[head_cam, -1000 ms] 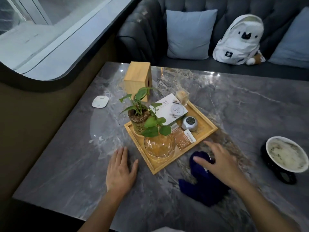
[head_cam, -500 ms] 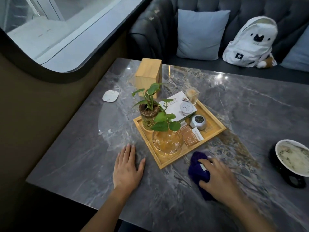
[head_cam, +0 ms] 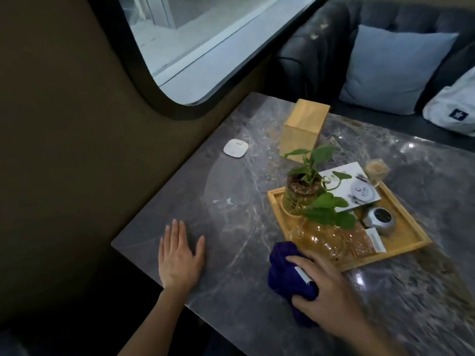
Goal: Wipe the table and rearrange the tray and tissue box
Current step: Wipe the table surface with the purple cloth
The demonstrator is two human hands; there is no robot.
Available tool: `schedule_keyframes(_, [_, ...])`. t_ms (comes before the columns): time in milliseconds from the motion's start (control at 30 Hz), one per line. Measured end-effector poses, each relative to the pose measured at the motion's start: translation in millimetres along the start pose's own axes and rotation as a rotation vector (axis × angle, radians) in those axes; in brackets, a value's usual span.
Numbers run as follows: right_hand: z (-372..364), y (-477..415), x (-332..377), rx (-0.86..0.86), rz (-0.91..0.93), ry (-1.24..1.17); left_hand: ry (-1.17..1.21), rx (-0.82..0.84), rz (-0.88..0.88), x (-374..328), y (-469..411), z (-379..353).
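On the grey marble table (head_cam: 231,201) my right hand (head_cam: 326,294) presses a bunched dark blue cloth (head_cam: 285,271) just in front of the wooden tray's near corner. The tray (head_cam: 411,227) sits at an angle and holds a potted plant (head_cam: 303,188), a glass jar (head_cam: 318,237), a white booklet, a small silver device and packets. A wooden tissue box (head_cam: 303,129) stands upright behind the tray, off it. My left hand (head_cam: 180,255) lies flat, fingers apart, near the table's front left corner.
A small white square pad (head_cam: 236,148) lies near the table's left edge by the wall. A dark sofa with a blue cushion (head_cam: 390,70) and a white backpack (head_cam: 452,111) runs along the far side. A curved window is at upper left.
My right hand has slid the blue cloth leftward along the tray's front edge. The view has swung left, so the bowl at the right is out of frame. The left hand stays flat.
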State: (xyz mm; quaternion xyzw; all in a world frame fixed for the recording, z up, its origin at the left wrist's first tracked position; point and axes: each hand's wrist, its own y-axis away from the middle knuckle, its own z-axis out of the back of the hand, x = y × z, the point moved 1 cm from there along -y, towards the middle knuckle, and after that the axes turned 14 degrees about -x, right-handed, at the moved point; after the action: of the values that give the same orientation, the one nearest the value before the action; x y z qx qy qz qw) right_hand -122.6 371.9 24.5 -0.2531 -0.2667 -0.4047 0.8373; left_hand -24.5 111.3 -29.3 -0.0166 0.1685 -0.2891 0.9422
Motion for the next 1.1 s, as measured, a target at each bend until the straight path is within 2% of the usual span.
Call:
schedule_keyframes(133, [-23,-26,17,-0.038,0.009,-0.077,-0.045,0.037,0.075,18,-16,-4])
schedule_keyframes(233, [-43,-44,22,-0.071,0.022,-0.083,-0.085,0.026,0.059,23,-16,-7])
schedule_keyframes(333, [-68,-50,22,-0.066,0.108,0.136,-0.085,0.015,0.051,23,-17,-6])
schedule_keyframes(467, [-93,-50,18,0.096,0.206,0.483,-0.078,0.035,0.026,23,-18,-6])
schedule_keyframes(600, [-98,-61,22,0.090,0.195,0.501,-0.117,0.038,-0.029,34,-31,1])
schedule_keyframes(667, [-101,-72,25,0.040,0.122,0.457,-0.119,0.058,-0.072,39,-35,2])
schedule_keyframes(700, [-102,-79,27,-0.008,0.029,0.373,-0.116,0.075,-0.075,41,-35,3])
schedule_keyframes(833, [-89,-113,50,-0.359,-0.523,-0.312,-0.100,0.075,-0.067,41,-36,3])
schedule_keyframes(967, [-86,-152,54,-0.550,-0.548,-0.500,-0.078,0.056,-0.083,44,-37,0])
schedule_keyframes(1100, [-100,-184,50,-0.506,-0.541,-0.421,-0.039,0.015,-0.082,47,-37,-5])
